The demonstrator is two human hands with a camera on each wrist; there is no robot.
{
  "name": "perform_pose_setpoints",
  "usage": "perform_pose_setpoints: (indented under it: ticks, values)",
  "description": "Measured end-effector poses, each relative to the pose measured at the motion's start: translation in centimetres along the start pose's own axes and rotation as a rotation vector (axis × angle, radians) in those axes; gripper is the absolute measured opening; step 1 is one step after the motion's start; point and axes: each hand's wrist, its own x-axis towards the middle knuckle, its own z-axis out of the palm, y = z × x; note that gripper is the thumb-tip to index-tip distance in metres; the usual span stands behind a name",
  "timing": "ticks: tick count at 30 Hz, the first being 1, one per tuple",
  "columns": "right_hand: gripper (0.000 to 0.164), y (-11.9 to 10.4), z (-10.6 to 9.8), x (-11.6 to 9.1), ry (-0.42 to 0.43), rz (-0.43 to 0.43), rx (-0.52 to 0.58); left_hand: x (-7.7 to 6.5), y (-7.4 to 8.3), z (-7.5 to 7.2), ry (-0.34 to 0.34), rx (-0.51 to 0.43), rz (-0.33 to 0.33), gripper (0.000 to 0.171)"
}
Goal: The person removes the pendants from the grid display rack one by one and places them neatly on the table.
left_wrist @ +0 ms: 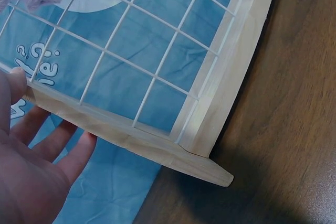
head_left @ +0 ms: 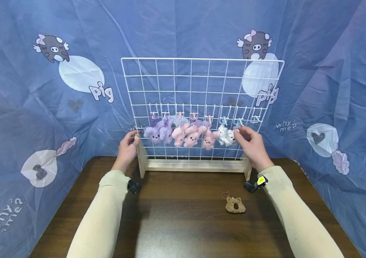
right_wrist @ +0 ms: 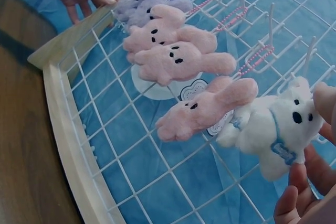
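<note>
A white wire grid rack stands upright in a wooden base. Plush keychains hang from its hooks in a row. My left hand grips the base's left post, thumb in front and fingers behind. At the row's right end, my right hand holds a white plush animal with a blue tag, between thumb and fingers. Beside it hangs another white plush, mostly overlapped in the right wrist view. Several pink plush rabbits fill the middle, and two purple ones hang at the left.
A brown koala-like plush keychain lies on the dark wooden table, in front of the rack to the right. One hook at the far right carries no plush. Blue printed cloth hangs behind and at both sides.
</note>
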Motion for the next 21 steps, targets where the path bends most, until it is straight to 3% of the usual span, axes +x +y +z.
perform_pose_setpoints:
  ticks: [8,21]
  values:
    - [0.040,0.16,0.01,-0.13,0.008,-0.038,0.043,0.11,-0.14,-0.01,-0.006,0.003,-0.007,0.038]
    - [0.036,0.58,-0.55,-0.68,0.070,-0.107,-0.012,0.17,-0.30,0.07,0.001,-0.001,-0.007,0.037]
